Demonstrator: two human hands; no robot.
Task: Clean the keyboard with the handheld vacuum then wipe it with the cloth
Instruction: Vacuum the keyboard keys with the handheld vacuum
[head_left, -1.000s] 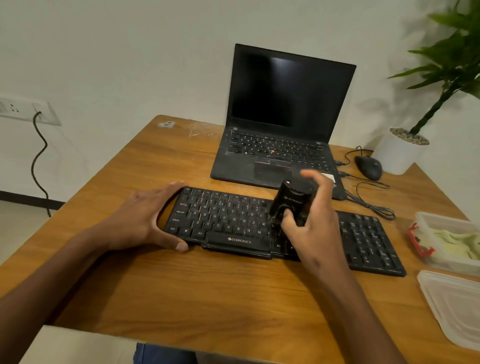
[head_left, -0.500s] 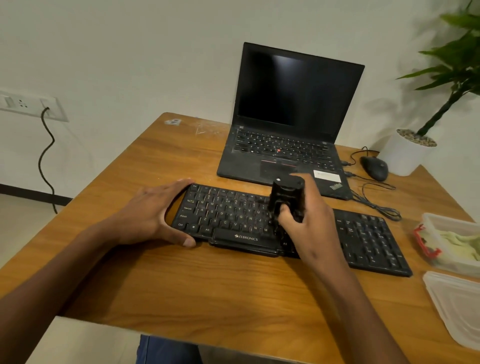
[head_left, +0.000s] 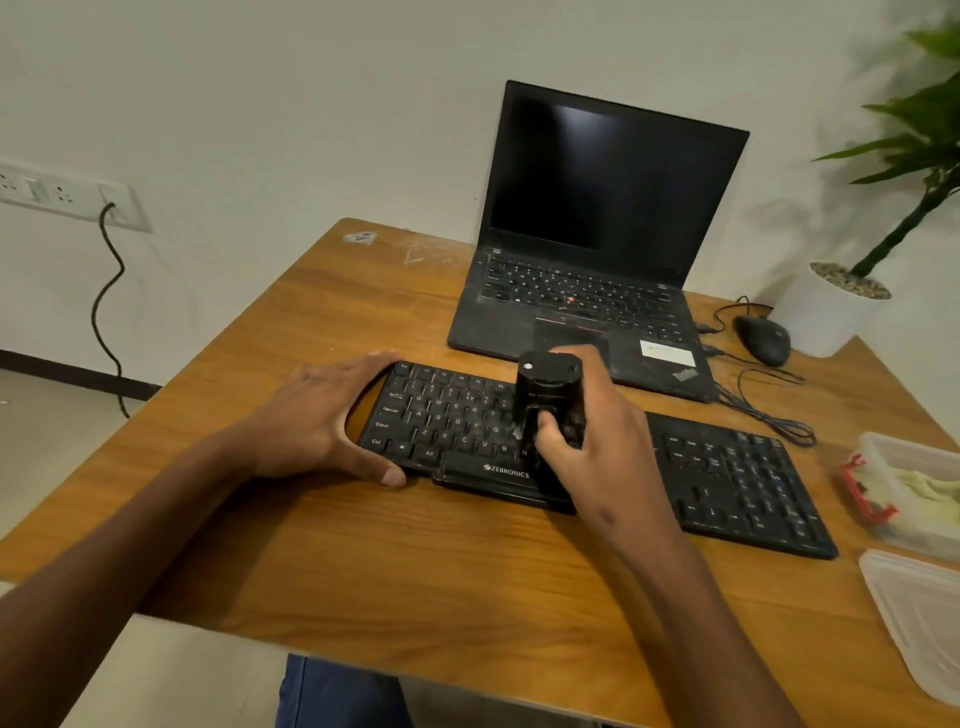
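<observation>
view: single, head-worn | aimed: forward and down over the brown wooden desk | range: close, within arm's reach

Wooden desk pushed up against a plain white wall. Black laptop open at the back, screen dark, with a red dot in the middle of its keys. Wired black mouse just right of it, cable looping forward. White pot with a green plant in the far right corner. 2 clear plastic containers at the right edge, one holding something pale green, can't tell what. Wall socket on the left with a black cord hanging down.
</observation>
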